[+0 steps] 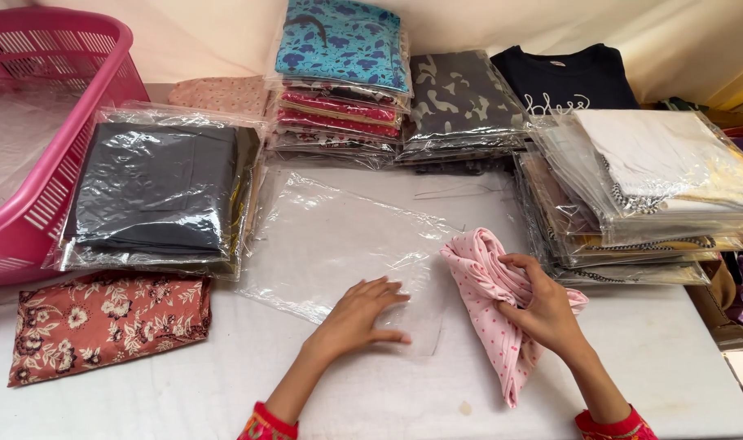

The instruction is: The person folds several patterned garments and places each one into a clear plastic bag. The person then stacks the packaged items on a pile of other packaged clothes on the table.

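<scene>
My left hand (pixel 357 316) lies flat, fingers spread, on the near edge of an empty clear plastic bag (pixel 339 236) that lies on the white table (pixel 225 383). My right hand (pixel 542 305) grips a bunched pink cloth with small dots (pixel 490 301), which rests on the table just right of the bag. The cloth's lower end trails toward the table's front edge.
A pink basket (pixel 54 122) stands at the far left. Beside it lies a bagged dark garment (pixel 156 187), and a rust floral cloth (pixel 107 322) lies in front. Stacks of bagged fabrics (pixel 343 73) line the back, with another stack (pixel 640 187) at right.
</scene>
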